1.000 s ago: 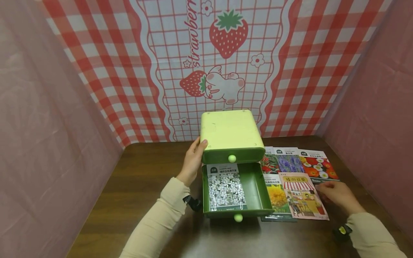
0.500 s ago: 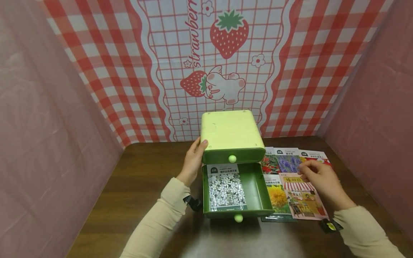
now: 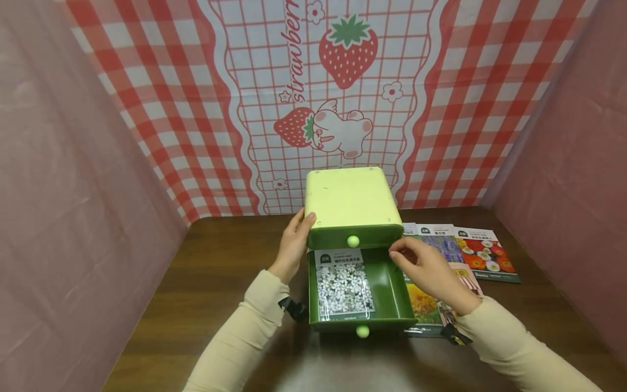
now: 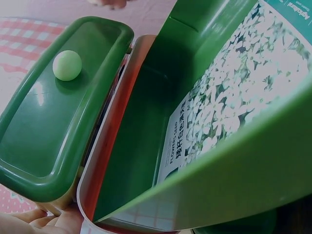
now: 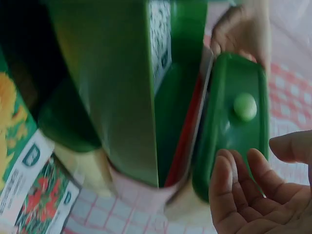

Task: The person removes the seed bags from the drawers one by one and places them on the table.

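A small yellow-green desktop drawer box point(image 3: 350, 196) stands on the table, its green upper drawer point(image 3: 325, 238) closed. The green lower drawer point(image 3: 389, 288) is pulled out; a seed packet with white flowers point(image 3: 343, 288) lies in its left half. My left hand point(image 3: 291, 242) rests against the box's left side, thumb at the front corner; its fingers point(image 4: 39, 219) show low in the left wrist view. Over the lower drawer's right wall hovers my right hand point(image 3: 423, 267), its fingers loosely bent with nothing between them. In the right wrist view it overlaps the upper drawer's front, near the round knob point(image 5: 244, 107).
Several flower seed packets lie right of the box, among them one with red and orange blooms point(image 3: 490, 256), a purple one point(image 3: 443, 246) and a yellow-flower one point(image 3: 423, 302). A pink packet point(image 3: 460, 269) is partly hidden under my right hand. A strawberry-print cloth point(image 3: 235, 81) hangs behind.
My right hand has moved left, from beside the pink packet, across the packets, to the lower drawer's right wall. The left hand and the box have stayed put.
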{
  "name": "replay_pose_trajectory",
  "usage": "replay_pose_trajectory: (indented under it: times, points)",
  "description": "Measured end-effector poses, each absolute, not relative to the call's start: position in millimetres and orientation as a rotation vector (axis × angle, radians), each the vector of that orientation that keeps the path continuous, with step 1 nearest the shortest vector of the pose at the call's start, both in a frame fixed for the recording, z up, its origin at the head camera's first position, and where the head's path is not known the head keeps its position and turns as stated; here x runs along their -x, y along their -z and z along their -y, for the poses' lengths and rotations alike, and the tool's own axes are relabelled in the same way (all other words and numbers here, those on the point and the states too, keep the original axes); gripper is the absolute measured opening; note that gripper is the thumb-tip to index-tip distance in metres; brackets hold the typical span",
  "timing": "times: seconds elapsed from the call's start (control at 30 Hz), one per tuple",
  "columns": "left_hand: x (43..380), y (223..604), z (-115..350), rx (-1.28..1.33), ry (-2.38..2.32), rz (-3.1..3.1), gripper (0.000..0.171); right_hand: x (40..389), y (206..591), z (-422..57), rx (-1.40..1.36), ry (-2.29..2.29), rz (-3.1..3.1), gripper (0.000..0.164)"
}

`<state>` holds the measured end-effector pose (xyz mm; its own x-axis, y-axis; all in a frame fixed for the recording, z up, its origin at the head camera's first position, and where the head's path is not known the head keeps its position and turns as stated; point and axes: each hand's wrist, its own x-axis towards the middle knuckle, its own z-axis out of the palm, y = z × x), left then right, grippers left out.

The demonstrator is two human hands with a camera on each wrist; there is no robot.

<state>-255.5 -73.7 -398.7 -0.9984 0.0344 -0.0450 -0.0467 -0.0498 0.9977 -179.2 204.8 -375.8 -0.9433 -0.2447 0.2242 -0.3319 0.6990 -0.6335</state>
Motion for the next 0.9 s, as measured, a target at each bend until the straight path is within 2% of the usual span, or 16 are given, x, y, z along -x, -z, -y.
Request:
replay_pose_trajectory:
  times: [0.1, 0.2, 0.4, 0.63, 0.9]
  points:
    - [255.8, 399.9, 72.9, 0.011, -2.238, -2.136, 0.076, 181.2, 381.6, -189.9, -0.563, -1.016, 2.794, 0.017]
    - [255.7, 400.5, 72.5, 0.007, -2.237, -2.141, 0.076, 184.1, 388.4, -179.0, -0.649, -0.962, 2.821, 0.020]
    - [254.3, 398.4, 71.9, 0.002, -2.241, -2.134, 0.075, 193.0, 399.2, -163.6, -0.802, -0.764, 2.942, 0.043]
    - [254.2, 398.9, 72.1, -0.002, -2.252, -2.126, 0.077, 198.0, 403.9, -154.4, -0.827, -0.614, 3.106, 0.078]
    - [254.5, 397.1, 73.2, 0.004, -2.236, -2.125, 0.075, 198.2, 406.7, -155.6, -0.793, -0.497, 3.158, 0.091]
